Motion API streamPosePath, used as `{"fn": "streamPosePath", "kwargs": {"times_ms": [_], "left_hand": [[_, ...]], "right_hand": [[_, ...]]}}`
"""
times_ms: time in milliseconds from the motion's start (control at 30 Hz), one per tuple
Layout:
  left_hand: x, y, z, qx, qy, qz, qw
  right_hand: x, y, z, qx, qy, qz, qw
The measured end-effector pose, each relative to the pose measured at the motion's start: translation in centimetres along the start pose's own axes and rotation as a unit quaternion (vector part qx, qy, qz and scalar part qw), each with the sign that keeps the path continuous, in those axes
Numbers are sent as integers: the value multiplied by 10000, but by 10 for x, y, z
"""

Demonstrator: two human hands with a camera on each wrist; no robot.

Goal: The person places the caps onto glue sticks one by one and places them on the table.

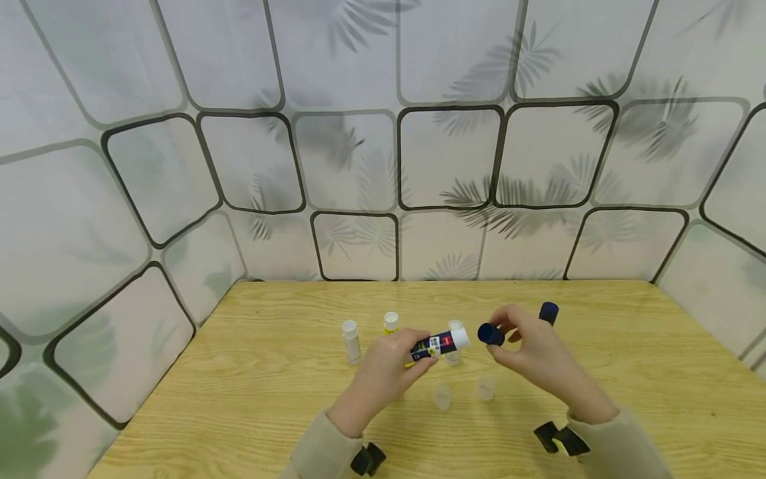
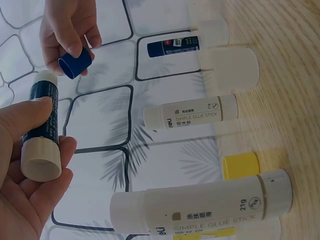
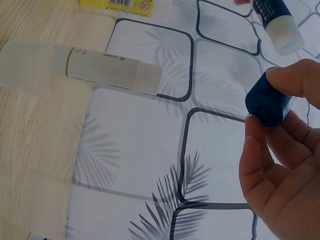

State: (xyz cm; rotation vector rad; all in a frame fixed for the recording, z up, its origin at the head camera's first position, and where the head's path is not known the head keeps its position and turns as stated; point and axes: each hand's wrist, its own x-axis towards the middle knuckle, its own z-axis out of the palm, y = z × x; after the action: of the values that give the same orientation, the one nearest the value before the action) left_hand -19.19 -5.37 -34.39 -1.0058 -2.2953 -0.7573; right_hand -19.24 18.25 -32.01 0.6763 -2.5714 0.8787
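Observation:
My left hand [image 1: 391,362] grips a navy glue stick [image 1: 439,344] with white ends, tilted so its uncapped end points right. Between thumb and fingers, my right hand [image 1: 532,342] pinches a dark blue cap [image 1: 491,334], its opening turned toward that end. A small gap separates cap and stick in the head view. The left wrist view shows the stick's white base [image 2: 40,165] near the palm. In the right wrist view, the cap [image 3: 270,100] sits just below the stick's white end [image 3: 285,37].
On the wooden table [image 1: 269,412] stand a white glue stick [image 1: 351,342], a yellow one [image 1: 391,322] partly hidden by my left hand, and a white one [image 1: 453,359]. A dark blue stick [image 1: 548,313] stands behind my right hand. Two translucent caps [image 1: 443,397] sit nearer me.

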Motion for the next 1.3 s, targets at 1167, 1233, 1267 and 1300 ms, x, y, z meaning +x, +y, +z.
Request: {"fn": "streamPosePath", "kwargs": {"times_ms": [1167,1233,1267,1300], "left_hand": [[0,4,-1,77,-189,-23,9998],[0,4,-1,86,-201,-26,9998],[0,4,-1,88,-204,-29,9997],[0,4,-1,83,-215,-36,9997]], "right_hand": [[-2,-10,5,533,215,-871,9945],[-2,-10,5,631,215,-893,9938],[-2,-9,5,663,223,-910,9934],[-2,-9,5,694,228,-929,9930]]}}
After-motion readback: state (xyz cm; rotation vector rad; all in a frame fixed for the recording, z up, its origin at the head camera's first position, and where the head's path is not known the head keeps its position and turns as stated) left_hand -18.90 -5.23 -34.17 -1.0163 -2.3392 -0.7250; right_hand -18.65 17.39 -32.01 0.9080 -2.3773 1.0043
